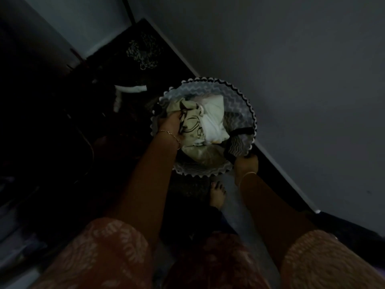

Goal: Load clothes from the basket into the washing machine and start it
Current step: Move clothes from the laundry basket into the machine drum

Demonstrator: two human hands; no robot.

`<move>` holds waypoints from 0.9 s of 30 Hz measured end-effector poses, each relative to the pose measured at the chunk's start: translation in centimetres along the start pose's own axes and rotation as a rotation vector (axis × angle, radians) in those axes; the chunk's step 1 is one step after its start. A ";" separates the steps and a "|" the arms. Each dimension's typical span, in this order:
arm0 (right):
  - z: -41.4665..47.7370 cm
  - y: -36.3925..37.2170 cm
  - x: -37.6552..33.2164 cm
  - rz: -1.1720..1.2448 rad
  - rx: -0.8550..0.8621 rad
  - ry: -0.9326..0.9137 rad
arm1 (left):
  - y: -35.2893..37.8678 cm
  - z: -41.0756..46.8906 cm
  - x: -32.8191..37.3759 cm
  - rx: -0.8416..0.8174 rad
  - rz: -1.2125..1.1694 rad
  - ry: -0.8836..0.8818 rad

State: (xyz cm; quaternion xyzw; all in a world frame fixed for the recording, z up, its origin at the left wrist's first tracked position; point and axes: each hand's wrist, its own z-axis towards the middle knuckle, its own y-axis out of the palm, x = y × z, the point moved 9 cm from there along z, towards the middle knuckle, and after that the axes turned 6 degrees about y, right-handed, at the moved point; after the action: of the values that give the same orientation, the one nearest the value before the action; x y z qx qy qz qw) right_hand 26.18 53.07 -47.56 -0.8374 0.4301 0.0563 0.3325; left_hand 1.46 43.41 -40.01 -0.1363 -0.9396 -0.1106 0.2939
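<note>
Left hand gripping basket rim, right hand gripping black handle

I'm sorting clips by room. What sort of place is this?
Probably a dim corner of a room at home, though no washing machine shows. A cloth basket of clothes stands by a plain wall with a baseboard, and a bare foot is beside it.
</note>
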 end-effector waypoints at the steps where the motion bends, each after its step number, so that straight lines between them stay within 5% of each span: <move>1: -0.2 0.1 -0.2 0.024 -0.003 -0.016 | 0.1 -0.5 0.4 0.007 0.015 -0.004; 8: -4.4 0.4 -3.9 0.237 -0.138 -0.132 | 0.1 -3.1 5.0 -0.022 0.050 0.102; 13: -7.2 3.1 -4.7 0.426 -0.439 -0.017 | 0.3 -3.7 8.4 0.040 -0.007 0.195; 17: -8.8 3.7 -5.1 0.417 -0.548 -0.015 | 0.9 -8.5 12.3 0.114 -0.004 0.326; 27: -11.0 1.2 -5.8 0.095 -0.514 -0.131 | 1.1 -10.1 16.2 0.176 -0.012 0.444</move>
State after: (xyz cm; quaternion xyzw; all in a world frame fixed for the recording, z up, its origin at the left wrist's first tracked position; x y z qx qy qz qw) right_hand 19.53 49.88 -37.42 -0.8679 0.4178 0.2334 0.1332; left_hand -5.72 44.64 -22.30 -0.0770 -0.8588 -0.0574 0.5032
